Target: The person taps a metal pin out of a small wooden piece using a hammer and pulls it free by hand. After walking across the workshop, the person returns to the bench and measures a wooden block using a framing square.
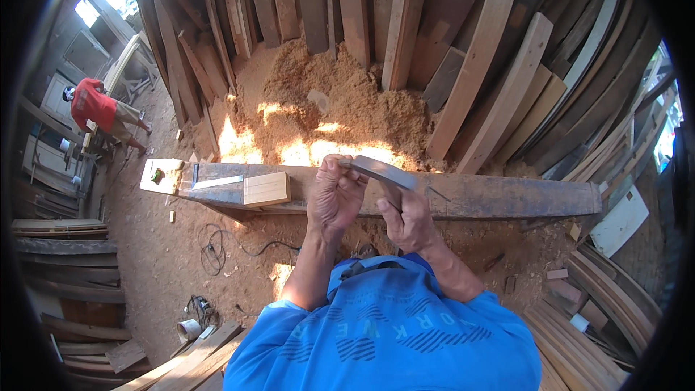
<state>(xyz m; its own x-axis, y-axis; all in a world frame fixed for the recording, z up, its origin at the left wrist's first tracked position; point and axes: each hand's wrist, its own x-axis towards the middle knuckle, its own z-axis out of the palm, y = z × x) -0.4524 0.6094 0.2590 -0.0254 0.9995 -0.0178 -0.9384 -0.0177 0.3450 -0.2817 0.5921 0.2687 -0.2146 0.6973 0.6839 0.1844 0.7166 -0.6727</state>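
Note:
My right hand (411, 221) is wrapped around the pale, wood-coloured lower part of a tool with a long grey block-like head (386, 171). Its exact kind is hard to tell. My left hand (337, 192) is raised beside the head's left end, thumb and fingers pinched; a small thin piece seems to sit between them, too small to name. Both hands are above a long, thick wooden beam (499, 195). On the beam's left part lie a rectangular wooden block (266, 189) and a try square (217, 182) with a light metal blade.
Sawdust (340, 101) is heaped behind the beam, with many upright planks (478, 58) leaning beyond it. A black cord (212, 250) and a power tool (199, 311) lie on the ground at left. A person in a red shirt (94, 105) bends over timber at far left. Stacked boards flank both sides.

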